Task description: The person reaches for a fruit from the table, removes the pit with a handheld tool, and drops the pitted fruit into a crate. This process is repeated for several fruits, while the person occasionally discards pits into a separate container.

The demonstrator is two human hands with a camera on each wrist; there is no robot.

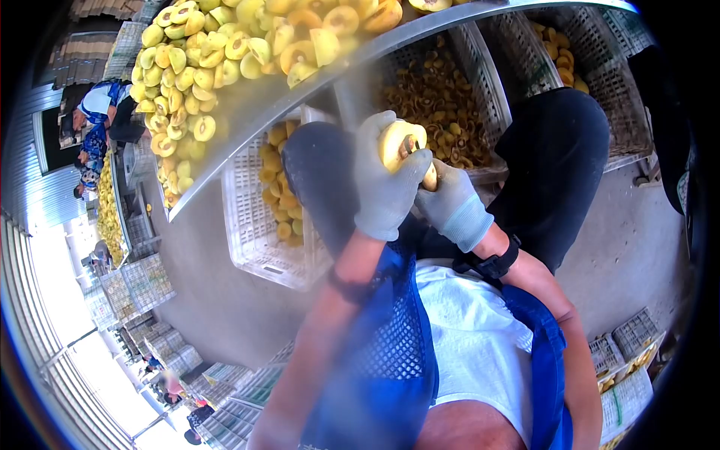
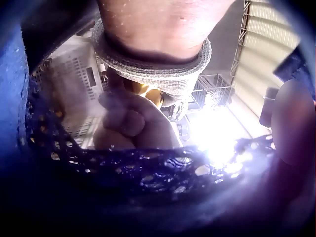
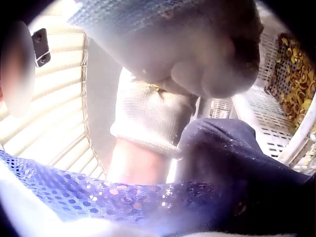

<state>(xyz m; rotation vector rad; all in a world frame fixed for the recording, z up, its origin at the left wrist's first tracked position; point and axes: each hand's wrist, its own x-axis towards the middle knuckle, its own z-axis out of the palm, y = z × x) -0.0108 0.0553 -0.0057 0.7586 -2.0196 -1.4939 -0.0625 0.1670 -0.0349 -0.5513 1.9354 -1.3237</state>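
Between the knees (image 1: pixel 574 135), left hand (image 1: pixel 384 184): gloved, grips a halved fruit (image 1: pixel 394 146), thumb along its near side.
Right hand (image 1: pixel 450 201): gloved, lies at four o'clock from the left, fingers narrowed round a yellowish piece (image 1: pixel 430 178); cannot tell whether handle or fruit.
Halved fruit: sits at one o'clock in the left hand, shows a dark hollow.
Desk (image 1: pixel 450 23): curves from nine to twelve o'clock of the hands, carries heaped yellow fruit halves (image 1: pixel 204 127) behind a metal rim.
White crate (image 1: pixel 238 217): stands at nine o'clock beside the left knee, holds more fruit.
Scrap crate (image 1: pixel 489 86): stands at one o'clock beyond the hands, holds small brownish-yellow pieces (image 1: pixel 435 97).
Far crate (image 1: pixel 622 97): stands at two o'clock, holds some yellow fruit.
Dark band (image 1: pixel 499 262): circles the right wrist, at five o'clock.
Blue mesh vest (image 1: pixel 390 337): hangs over a white shirt (image 1: pixel 465 322), at six o'clock.
Other workers (image 1: pixel 101 105): bend far off at nine o'clock.
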